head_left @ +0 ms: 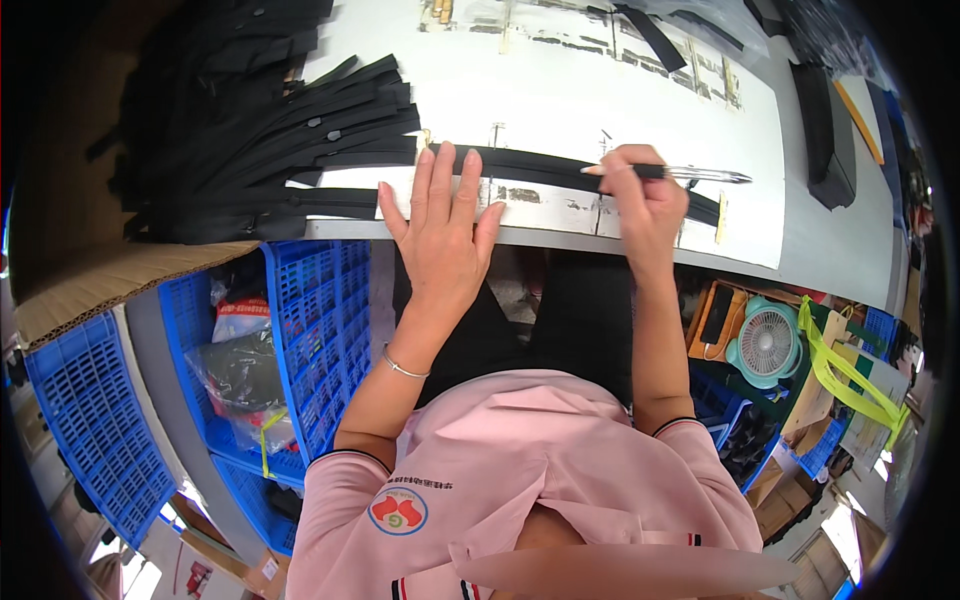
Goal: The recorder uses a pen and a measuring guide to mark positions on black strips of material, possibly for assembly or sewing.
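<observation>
My left hand (440,235) lies flat, fingers spread, across a long black zipper strip (535,165) and the white marked board (560,90) under it. The strip runs left to right along the board's near side. My right hand (645,205) is closed around a pen (708,174) with a clear barrel and black grip. Its pale tip points left and is at or just above the strip; contact cannot be made out. Left of my left hand, many similar black strips (350,125) are heaped and fanned out, a few with small grey sliders.
Loose black strips (652,38) lie at the board's far side. A black block-shaped object (828,140) stands at the right. Below the table edge are blue plastic crates (320,300) on the left and a small teal fan (768,342) on the right. A cardboard edge (130,290) borders the heap.
</observation>
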`<state>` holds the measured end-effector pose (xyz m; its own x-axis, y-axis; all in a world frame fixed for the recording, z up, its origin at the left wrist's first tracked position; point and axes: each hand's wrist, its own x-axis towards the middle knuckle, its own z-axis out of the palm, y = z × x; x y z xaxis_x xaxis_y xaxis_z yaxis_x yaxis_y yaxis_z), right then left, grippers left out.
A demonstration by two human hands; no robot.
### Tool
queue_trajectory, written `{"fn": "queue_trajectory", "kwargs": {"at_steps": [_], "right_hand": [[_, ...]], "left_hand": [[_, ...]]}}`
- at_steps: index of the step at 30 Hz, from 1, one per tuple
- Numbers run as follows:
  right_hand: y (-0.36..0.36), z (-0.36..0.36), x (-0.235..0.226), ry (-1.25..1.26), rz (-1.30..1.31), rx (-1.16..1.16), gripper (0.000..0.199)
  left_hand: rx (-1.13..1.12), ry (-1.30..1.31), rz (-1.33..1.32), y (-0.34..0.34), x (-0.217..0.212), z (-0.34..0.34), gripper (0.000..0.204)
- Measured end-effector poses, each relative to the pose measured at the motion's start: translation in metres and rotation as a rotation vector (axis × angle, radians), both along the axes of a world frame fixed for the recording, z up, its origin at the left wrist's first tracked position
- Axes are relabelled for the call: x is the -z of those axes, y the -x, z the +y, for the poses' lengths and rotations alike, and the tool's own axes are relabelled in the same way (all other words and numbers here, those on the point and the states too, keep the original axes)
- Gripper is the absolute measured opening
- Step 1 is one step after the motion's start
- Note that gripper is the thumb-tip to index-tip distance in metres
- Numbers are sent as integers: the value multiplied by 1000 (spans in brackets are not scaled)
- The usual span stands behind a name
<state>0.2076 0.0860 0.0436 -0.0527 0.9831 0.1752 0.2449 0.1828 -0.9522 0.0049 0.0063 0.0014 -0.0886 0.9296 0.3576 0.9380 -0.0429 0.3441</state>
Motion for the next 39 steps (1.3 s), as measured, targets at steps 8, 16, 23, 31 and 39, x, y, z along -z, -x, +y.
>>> {"fn": "queue_trajectory", "kwargs": {"at_steps": [8, 16, 23, 31, 39], "right_hand": [[-31, 9, 20, 22, -89, 82, 16], [-27, 9, 22, -3, -84, 53, 17], [-27, 10, 25, -90, -109, 51, 17], [-35, 6, 20, -39, -108, -53, 19], [-46, 0, 19, -55, -171, -98, 13]], "left_hand": [[16, 43, -3, -3, -3, 1, 63], [288, 10, -201, -63, -16, 13, 65], [275, 36, -210, -71, -14, 16, 50], [271, 20, -165, -74, -12, 17, 49], [244, 71, -136, -73, -11, 17, 47]]}}
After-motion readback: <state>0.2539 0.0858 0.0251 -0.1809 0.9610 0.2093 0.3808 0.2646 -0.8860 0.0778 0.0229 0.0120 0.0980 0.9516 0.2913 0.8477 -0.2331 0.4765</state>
